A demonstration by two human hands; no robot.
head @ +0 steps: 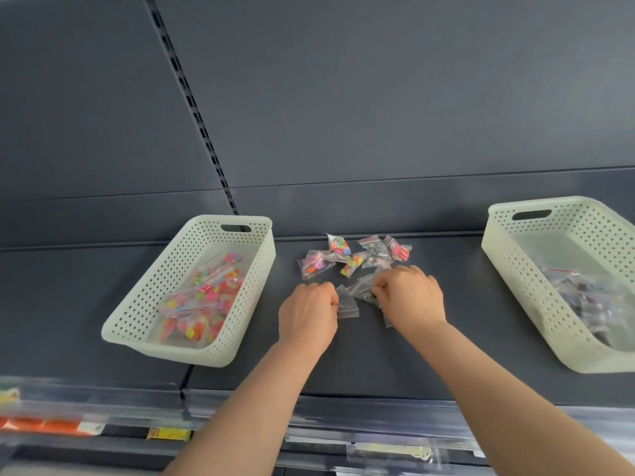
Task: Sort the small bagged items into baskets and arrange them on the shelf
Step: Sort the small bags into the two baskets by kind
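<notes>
Left hand [307, 312], right hand [410, 297] pinching bags [357, 291], colourful-bag basket [151, 304], dark-bag basket [525, 297]

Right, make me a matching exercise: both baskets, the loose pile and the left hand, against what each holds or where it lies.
Things:
1. left basket
2. right basket
3. loose pile
4. left hand

States:
A. holds dark bags
B. pinches a clear bag
C. holds colourful bags
D. lies on the shelf between the baskets

Pairs: 1-C, 2-A, 3-D, 4-B
</notes>
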